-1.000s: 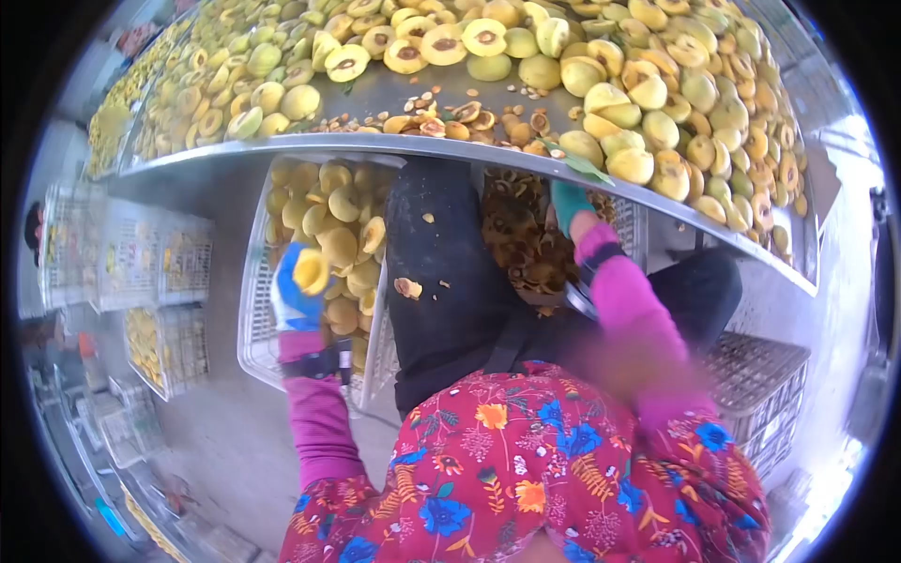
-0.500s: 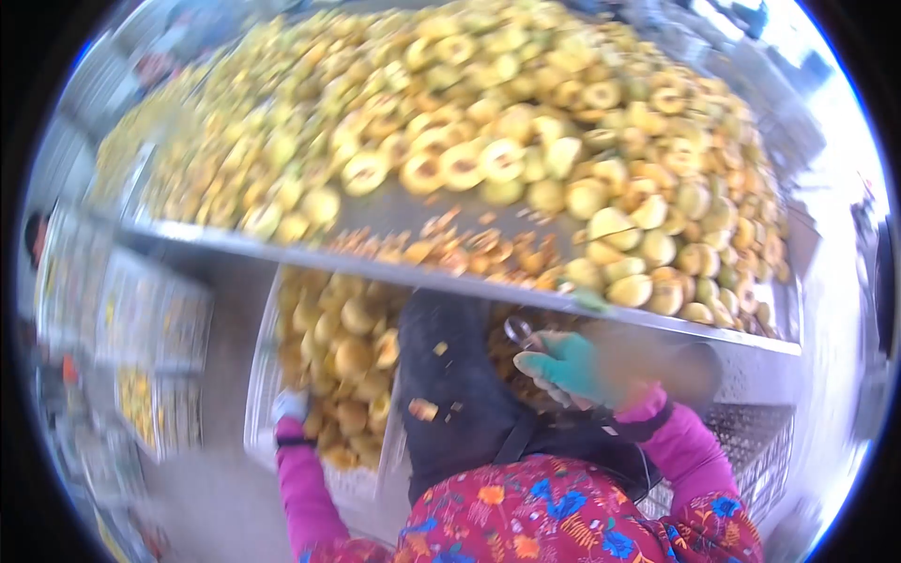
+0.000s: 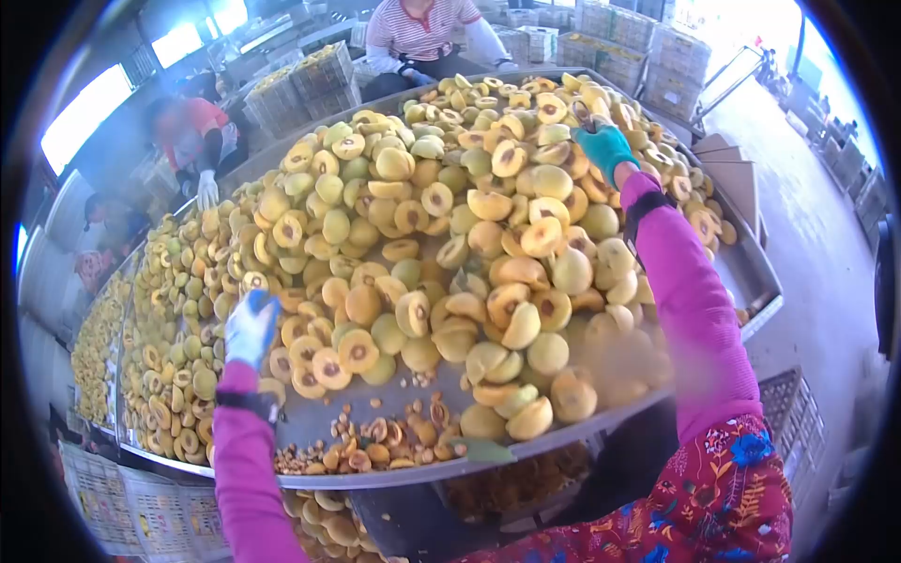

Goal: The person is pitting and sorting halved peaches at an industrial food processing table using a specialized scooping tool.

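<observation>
A broad heap of halved yellow peaches (image 3: 488, 204) covers the metal table (image 3: 324, 413) in front of me. My left hand (image 3: 250, 330), in a white glove with blue fingertips, reaches to the heap's left side. Its fingers are stretched out against the peach halves, with nothing visible in them. My right hand (image 3: 605, 150), in a teal glove, is extended over the far right of the heap. Its fingers are closed around a small metal loop tool (image 3: 584, 118), partly hidden by the glove and the fruit.
Pits and brown scraps (image 3: 394, 441) lie along the near table edge, beside a green leaf (image 3: 486, 450). Below that edge stands a crate of peaches (image 3: 328, 521). Co-workers sit across the table, one in a striped shirt (image 3: 427, 33). Stacked crates (image 3: 605, 56) stand behind.
Both hands have risen from below the table edge to the heap, the left from the peach crate, the right from my lap with the tool. The camera has tilted up.
</observation>
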Motion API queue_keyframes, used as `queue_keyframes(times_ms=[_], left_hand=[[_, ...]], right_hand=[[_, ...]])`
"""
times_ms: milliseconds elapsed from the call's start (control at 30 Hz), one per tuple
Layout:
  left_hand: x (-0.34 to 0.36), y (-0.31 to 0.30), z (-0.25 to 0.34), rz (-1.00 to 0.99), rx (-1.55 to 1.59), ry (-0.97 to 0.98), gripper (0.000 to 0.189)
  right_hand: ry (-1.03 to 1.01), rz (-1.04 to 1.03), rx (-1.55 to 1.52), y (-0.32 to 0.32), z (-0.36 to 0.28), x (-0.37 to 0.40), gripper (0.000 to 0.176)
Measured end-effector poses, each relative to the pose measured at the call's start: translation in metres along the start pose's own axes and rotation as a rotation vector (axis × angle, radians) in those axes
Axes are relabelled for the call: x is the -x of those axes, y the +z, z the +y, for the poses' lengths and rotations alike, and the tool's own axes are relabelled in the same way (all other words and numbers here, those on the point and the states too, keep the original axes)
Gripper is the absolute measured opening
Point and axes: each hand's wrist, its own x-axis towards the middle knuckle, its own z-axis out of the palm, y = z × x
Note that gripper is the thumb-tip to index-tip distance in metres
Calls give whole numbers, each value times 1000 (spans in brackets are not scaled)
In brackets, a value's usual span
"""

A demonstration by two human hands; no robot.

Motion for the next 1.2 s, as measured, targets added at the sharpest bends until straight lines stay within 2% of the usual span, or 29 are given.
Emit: queue_keyframes(times_ms=[67, 100, 167, 200, 233, 300, 367, 467, 500, 533, 567, 633, 667, 700, 733, 767, 800, 833, 867, 900, 967, 1000, 1033, 1067, 1100, 1200], left_hand=[[-36, 27, 40, 34, -84, 134, 47], [-54, 41, 58, 67, -93, 192, 51], [-92, 66, 98, 136, -105, 337, 53], [-110, 79, 121, 165, -125, 419, 53], [-126, 90, 146, 207, -135, 501, 53], [-151, 115, 197, 192, -43, 669, 53], [-158, 135, 256, 1, 71, 666, 59], [-165, 177, 315, -202, -1, 619, 79], [-163, 196, 326, -335, -109, 546, 82], [-157, 196, 332, -325, -79, 521, 82], [-151, 195, 334, -315, -58, 496, 81], [-147, 190, 322, -384, -87, 510, 79], [-148, 185, 313, -437, -117, 520, 78], [-142, 182, 305, -434, -114, 583, 75], [-145, 204, 283, -297, -35, 699, 72], [-138, 193, 281, -396, -8, 684, 72], [-131, 192, 273, -369, 3, 659, 72], [-121, 172, 268, -545, 86, 557, 77], [-120, 181, 250, -490, 88, 596, 79], [-123, 192, 225, -431, 85, 624, 80], [-118, 194, 181, -574, 138, 455, 81], [-106, 188, 173, -573, 108, 401, 78], [-94, 178, 165, -574, 76, 344, 76], [-80, 162, 158, -589, 117, 288, 71], [-76, 160, 143, -582, 159, 287, 68], [-51, 129, 122, -507, 68, 247, 64]], right_hand=[[-89, -185, 21, 43, 24, -24, 44], [-84, -199, 17, 45, 17, -26, 44], [44, -376, 23, 22, -4, -19, 49], [140, -520, 4, 30, 10, -31, 51], [154, -506, 19, 36, 16, -32, 51], [114, -343, 38, 50, 11, -28, 49], [42, -312, 159, 53, 3, -30, 49], [24, -278, 218, 57, 5, -23, 50], [73, -324, 139, 57, 8, -14, 50], [121, -367, 51, 53, 6, -6, 51], [128, -364, 60, 47, 3, 1, 51], [461, -561, -142, 34, -5, 18, 49], [454, -523, -150, 39, -6, 28, 44], [74, -460, 22, 66, 17, 30, 42], [-283, -366, 221, 86, 46, 29, 41], [-635, -231, 226, 91, 50, 41, 39], [-83, -526, 106, 47, -9, 66, 38], [34, -533, -32, 66, -2, 70, 42], [-118, -415, -172, 85, 5, 76, 40], [117, -492, -212, 86, -10, 81, 43], [231, -599, -323, 88, -33, 102, 47], [67, -550, -108, 120, -22, 109, 49], [145, -656, -288, 92, -48, 127, 51], [203, -666, -238, 95, -58, 139, 52], [188, -703, -210, 115, -57, 145, 53], [87, -717, -232, 116, -93, 166, 55]])
